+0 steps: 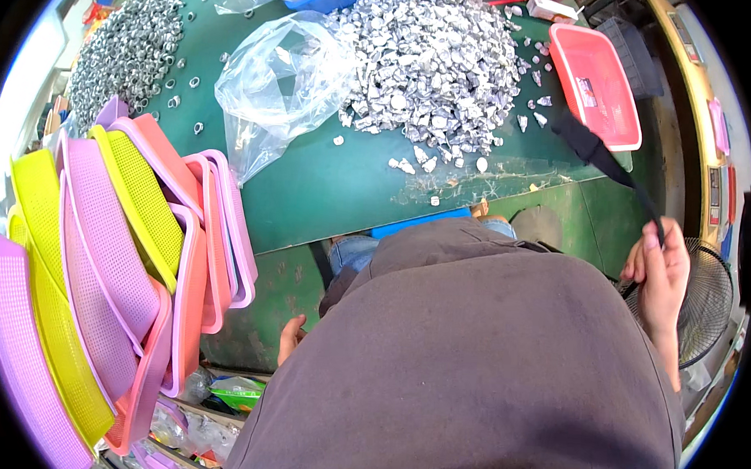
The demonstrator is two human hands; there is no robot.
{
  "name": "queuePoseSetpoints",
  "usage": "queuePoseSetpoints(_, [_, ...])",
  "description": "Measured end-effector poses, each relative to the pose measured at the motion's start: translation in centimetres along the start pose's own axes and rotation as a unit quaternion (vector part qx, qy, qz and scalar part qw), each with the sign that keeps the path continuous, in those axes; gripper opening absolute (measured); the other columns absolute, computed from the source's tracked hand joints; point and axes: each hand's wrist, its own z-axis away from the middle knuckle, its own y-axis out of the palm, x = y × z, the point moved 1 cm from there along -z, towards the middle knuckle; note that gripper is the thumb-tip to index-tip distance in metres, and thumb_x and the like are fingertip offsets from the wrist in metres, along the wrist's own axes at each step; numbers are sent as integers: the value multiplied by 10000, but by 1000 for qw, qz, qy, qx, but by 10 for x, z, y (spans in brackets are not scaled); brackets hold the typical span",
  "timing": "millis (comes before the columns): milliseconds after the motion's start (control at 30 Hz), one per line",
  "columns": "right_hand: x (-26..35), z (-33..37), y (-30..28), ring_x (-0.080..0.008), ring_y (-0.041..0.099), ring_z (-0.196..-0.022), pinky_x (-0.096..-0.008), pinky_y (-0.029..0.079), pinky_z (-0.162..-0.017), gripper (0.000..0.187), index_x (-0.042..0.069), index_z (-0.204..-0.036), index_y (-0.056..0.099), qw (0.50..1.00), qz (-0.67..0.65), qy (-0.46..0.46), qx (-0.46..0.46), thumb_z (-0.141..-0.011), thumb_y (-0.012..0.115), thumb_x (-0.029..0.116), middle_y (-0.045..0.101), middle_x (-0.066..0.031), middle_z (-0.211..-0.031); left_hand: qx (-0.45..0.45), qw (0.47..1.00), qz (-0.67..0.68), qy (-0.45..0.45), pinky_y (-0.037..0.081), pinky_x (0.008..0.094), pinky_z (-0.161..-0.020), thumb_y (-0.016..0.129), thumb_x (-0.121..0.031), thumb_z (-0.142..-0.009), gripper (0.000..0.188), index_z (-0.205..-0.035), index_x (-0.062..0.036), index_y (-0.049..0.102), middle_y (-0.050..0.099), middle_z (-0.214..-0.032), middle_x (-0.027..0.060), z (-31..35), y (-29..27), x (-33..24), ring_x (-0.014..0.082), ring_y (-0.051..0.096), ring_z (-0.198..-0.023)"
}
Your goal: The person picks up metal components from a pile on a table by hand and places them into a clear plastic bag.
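Observation:
Out at the right, my right hand is closed on a black strap. The strap runs up and left from my fingers, and a dark buckle-like piece on it hangs in front of the table's right end, near a red plastic basket. Low on the left, only a few fingertips of my left hand show past the edge of my dark grey garment. The rest of that hand is hidden, and nothing is visible in it.
A large heap of small silvery metal parts lies on the green table, beside a clear plastic bag. Ring-like metal parts are piled at the far left. Purple, yellow and coral baskets stack at left. A fan stands at right.

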Motion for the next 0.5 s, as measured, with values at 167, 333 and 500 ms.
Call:
queuePoseSetpoints(167, [52, -40, 56, -43, 447, -506, -185, 382, -482, 231, -37, -1075, 465, 973, 80, -70, 205, -851, 411, -24, 511, -10, -708, -181, 976, -91, 80, 373, 285, -728, 785, -112, -597, 415, -963, -50, 598, 471, -857, 62, 4, 3, -31, 156, 439, -826])
queuePoseSetpoints(333, [59, -71, 158, -238, 567, -628, -347, 443, -577, 150, -22, -897, 477, 892, 166, -147, 395, -766, 427, 30, 542, -132, -763, -273, 903, -297, 149, 347, 352, -771, 782, -218, -598, 447, -1006, -111, 635, 465, -988, 100, 16, 9, -51, 255, 415, -903])
queuePoseSetpoints(500, [35, -50, 242, -186, 531, -603, -322, 423, -573, 211, 40, -1033, 454, 810, 204, -137, 532, -825, 484, 63, 520, -114, -692, -424, 894, -122, 74, 367, 361, -735, 772, -337, -583, 640, -1127, -101, 530, 443, -1001, 117, 16, 21, -23, 264, 427, -863])
